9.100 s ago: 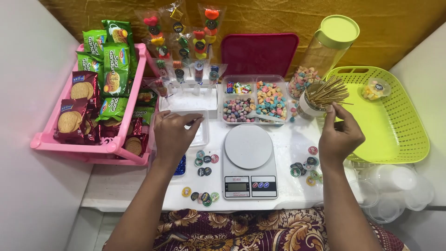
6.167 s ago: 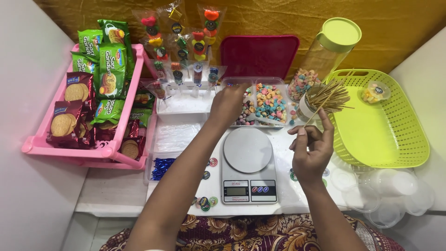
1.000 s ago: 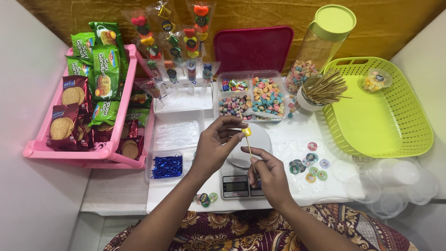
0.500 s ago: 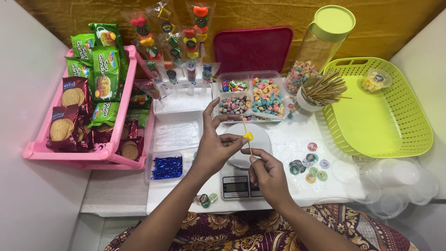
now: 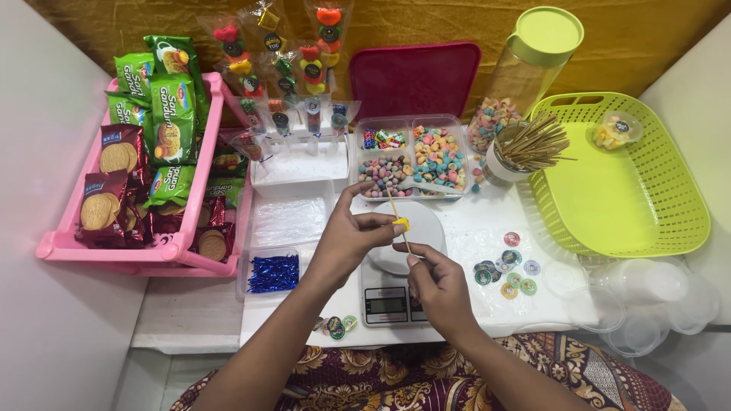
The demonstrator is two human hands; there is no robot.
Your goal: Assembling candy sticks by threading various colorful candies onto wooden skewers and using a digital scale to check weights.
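Above the kitchen scale (image 5: 401, 262), right hand (image 5: 440, 288) fingers pinched on a wooden skewer (image 5: 397, 221), left hand (image 5: 352, 240) fingertips clamped on a yellow candy (image 5: 401, 224) threaded on it, candy box (image 5: 411, 157) just behind.

Single head-worn view, looking steeply down, fairly near, facing the back wall

Earlier your left hand (image 5: 346, 243) reached back to the compartment box of sweets (image 5: 411, 156) while your right hand (image 5: 438, 285) waited by the cup of wooden sticks (image 5: 525, 148) at the surface's right. Now you've brought both hands together over the scale (image 5: 396, 266) near the front edge. Your right fingers pinch a stick (image 5: 396, 217), and a yellow sweet (image 5: 401, 224) has slid onto it between your left fingertips.
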